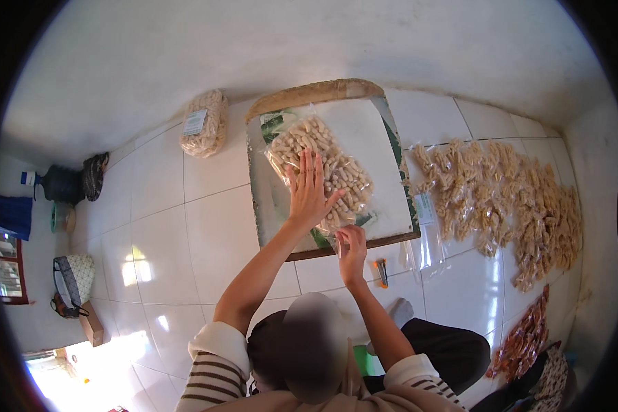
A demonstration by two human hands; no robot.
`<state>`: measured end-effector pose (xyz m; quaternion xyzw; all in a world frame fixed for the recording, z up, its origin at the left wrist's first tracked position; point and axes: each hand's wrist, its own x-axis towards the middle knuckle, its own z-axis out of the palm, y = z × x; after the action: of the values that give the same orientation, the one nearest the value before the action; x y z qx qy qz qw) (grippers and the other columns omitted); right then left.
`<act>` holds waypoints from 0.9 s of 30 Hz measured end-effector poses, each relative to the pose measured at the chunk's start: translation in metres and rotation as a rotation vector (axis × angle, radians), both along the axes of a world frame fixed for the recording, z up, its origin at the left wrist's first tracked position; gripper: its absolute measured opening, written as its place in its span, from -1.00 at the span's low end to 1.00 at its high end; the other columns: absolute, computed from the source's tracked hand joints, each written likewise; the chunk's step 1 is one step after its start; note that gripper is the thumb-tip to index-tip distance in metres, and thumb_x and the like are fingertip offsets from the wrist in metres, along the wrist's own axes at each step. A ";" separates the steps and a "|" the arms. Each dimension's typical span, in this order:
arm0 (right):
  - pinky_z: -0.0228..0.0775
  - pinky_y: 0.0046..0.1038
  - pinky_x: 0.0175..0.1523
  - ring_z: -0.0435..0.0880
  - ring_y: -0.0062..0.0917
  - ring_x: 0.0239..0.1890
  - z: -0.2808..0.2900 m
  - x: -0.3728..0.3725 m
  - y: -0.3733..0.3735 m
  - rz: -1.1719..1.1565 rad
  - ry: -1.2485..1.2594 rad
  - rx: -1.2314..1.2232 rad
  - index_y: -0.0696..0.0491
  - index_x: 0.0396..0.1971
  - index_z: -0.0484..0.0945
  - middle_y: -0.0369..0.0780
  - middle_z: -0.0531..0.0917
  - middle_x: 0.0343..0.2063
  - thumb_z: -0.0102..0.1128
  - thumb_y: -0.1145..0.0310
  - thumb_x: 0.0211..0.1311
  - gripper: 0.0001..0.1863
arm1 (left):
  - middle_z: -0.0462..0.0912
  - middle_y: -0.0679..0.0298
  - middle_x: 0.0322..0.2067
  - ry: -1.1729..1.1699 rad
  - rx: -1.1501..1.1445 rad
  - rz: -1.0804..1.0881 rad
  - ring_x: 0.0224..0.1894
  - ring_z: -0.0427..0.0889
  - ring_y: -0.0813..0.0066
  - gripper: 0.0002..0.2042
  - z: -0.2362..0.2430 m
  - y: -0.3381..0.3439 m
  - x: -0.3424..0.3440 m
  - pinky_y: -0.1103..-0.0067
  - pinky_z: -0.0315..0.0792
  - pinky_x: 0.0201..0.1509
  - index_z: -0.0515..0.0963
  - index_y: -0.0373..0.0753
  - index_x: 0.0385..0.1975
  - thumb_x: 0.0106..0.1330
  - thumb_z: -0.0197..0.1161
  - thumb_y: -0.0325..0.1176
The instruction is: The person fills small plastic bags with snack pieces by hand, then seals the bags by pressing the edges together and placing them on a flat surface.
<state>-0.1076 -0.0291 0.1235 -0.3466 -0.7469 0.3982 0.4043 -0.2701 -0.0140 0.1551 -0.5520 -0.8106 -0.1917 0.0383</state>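
Observation:
A clear plastic bag of pale, finger-shaped snacks (350,180) lies flat on a low board-like table (381,130) in front of me. My left hand (309,192) rests palm down on the middle of the bag, fingers stretched out. At the bag's near end, my right hand (351,246) pinches the plastic edge between curled fingers. Just to the right of that hand, an orange and black cutter (381,272) lies on the floor tiles by the table's near edge.
Many filled snack bags (501,199) are heaped on the floor at the right, beside flat clear empty bags (428,237). Reddish-brown packets (522,336) lie nearer on that side. A labelled snack bag (204,123) stands by the wall, left of the table. A water jug (62,184) is at far left.

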 end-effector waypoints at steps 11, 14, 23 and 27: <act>0.51 -0.43 -0.18 0.54 -0.36 -0.22 -0.002 -0.002 0.010 -0.138 0.042 -0.036 0.14 -0.02 0.39 -0.09 0.43 -0.13 0.09 0.70 0.06 -0.58 | -0.23 0.20 0.35 0.068 -0.187 -0.009 0.36 -0.40 -0.05 -0.21 0.013 0.016 -0.011 -0.21 -0.47 0.19 0.00 0.26 0.29 0.02 -0.06 0.40; 0.48 -0.46 -0.25 0.55 -0.35 -0.19 -0.006 -0.009 0.011 -0.124 -0.012 0.177 0.18 -0.05 0.37 -0.07 0.48 -0.15 0.07 0.64 0.12 -0.65 | -0.21 0.23 0.35 0.059 -0.201 -0.042 0.36 -0.40 -0.08 -0.21 0.017 0.017 -0.010 -0.24 -0.46 0.18 0.06 0.31 0.27 -0.02 -0.01 0.40; 0.41 -0.44 -0.23 0.50 -0.36 -0.25 0.006 -0.013 0.013 -0.011 0.083 -0.179 0.13 -0.03 0.36 -0.06 0.41 -0.14 0.09 0.67 0.05 -0.58 | -0.15 0.26 0.34 0.065 -0.163 -0.069 0.35 -0.32 -0.11 -0.32 0.015 0.014 -0.003 -0.28 -0.40 0.15 0.19 0.37 0.20 0.00 0.06 0.32; 0.36 -0.34 -0.20 0.47 -0.32 -0.26 0.008 -0.007 0.002 -0.124 0.028 -0.136 0.13 -0.14 0.36 -0.10 0.42 -0.21 0.19 0.61 -0.02 -0.62 | -0.15 0.27 0.34 0.086 -0.107 -0.061 0.35 -0.32 -0.11 -0.38 0.008 0.015 -0.006 -0.28 -0.42 0.15 0.19 0.38 0.19 0.07 0.03 0.28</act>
<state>-0.1149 -0.0270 0.1311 -0.4132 -0.6895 0.4271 0.4140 -0.2761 0.0012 0.1631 -0.5855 -0.8001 -0.1251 0.0376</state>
